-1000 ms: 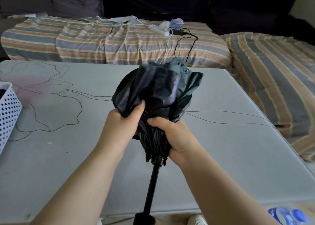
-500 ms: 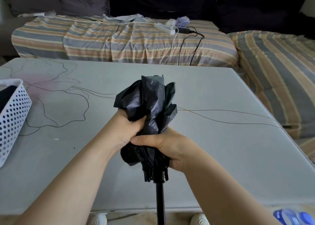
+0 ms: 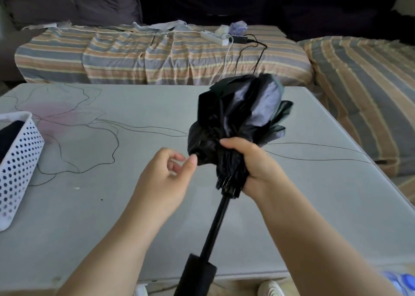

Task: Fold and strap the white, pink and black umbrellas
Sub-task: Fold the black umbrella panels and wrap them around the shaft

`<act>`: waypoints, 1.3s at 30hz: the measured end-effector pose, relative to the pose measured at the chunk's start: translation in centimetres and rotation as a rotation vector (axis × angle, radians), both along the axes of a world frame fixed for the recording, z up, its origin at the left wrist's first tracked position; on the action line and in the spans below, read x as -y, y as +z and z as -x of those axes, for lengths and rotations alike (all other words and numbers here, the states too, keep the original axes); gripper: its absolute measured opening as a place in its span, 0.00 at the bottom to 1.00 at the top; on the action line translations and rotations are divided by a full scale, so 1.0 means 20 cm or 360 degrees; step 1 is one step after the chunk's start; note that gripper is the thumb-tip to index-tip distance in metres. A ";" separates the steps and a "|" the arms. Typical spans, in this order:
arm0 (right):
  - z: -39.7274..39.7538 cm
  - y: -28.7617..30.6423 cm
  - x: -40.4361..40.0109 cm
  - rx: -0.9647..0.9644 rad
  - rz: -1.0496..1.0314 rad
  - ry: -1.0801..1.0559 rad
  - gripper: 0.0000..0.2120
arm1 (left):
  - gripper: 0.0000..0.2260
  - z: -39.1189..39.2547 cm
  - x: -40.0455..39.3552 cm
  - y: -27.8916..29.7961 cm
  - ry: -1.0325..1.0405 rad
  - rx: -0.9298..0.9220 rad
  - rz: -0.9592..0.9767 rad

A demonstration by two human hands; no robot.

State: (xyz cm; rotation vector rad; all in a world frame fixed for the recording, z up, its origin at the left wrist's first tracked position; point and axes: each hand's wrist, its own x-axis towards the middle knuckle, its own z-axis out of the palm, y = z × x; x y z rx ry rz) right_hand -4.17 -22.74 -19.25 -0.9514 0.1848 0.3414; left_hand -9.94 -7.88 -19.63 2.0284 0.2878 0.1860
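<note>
The black umbrella [image 3: 242, 111] is collapsed, its canopy loosely bunched and tilted up to the right above the table. My right hand [image 3: 253, 165] grips the gathered fabric just above the rib tips. The black shaft runs down to the thick handle [image 3: 197, 273] at the bottom edge. My left hand [image 3: 166, 179] hovers just left of the canopy with fingers loosely curled and holds nothing; its thumb tip is at the fabric's lower edge. No white or pink umbrella is visible.
A white perforated basket [image 3: 20, 161] with something dark inside stands at the left edge of the grey table [image 3: 112, 206]. Behind is a striped sofa with a power strip [image 3: 213, 36] and cables. A blue bottle [image 3: 399, 282] lies bottom right.
My left hand has let go of the canopy and drawn back to the left. The right hand has swung the umbrella to the right, and the fabric has loosened and spread.
</note>
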 end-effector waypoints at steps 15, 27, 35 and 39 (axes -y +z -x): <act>-0.11 0.10 0.26 0.0273 0.0117 -0.0647 0.19 | 0.12 0.17 0.19 -0.05 -0.0758 -0.0990 0.0379; -0.06 0.11 0.17 0.0396 0.0206 -0.0542 0.11 | 0.09 0.10 0.28 -0.04 -0.0563 -0.0572 0.0080; 0.05 0.13 0.02 0.0552 0.0164 -0.0351 0.07 | 0.11 0.10 0.25 0.02 -0.0547 -0.0356 0.0155; 0.04 0.13 0.02 0.0570 0.0111 -0.0375 0.06 | 0.16 0.11 0.25 0.03 -0.0438 -0.0223 0.0097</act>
